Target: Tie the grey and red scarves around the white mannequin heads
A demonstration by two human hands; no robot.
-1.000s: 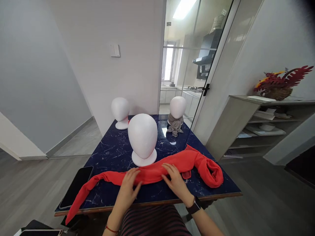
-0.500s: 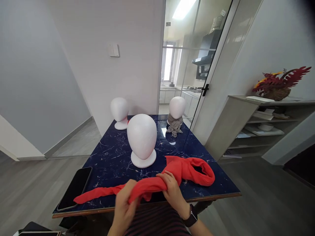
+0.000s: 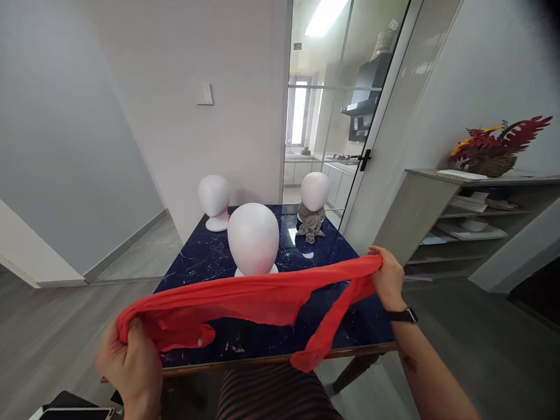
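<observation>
A long red scarf hangs stretched in the air above the near edge of the dark blue marble table. My left hand is closed round its left end, low at the lower left. My right hand is closed round it further right and higher, and a loose tail drops from there toward my lap. Just behind the scarf stands a white foam head on its round base.
Two more white foam heads stand at the table's far end, one at the left, one at the right with a grey scarf round its neck. A glass door and a shelf unit are at the right.
Both hands gathered the red scarf off the table, lifted it and drew apart, left hand down-left, right hand up-right. The scarf now hangs taut between them and hides the phone.
</observation>
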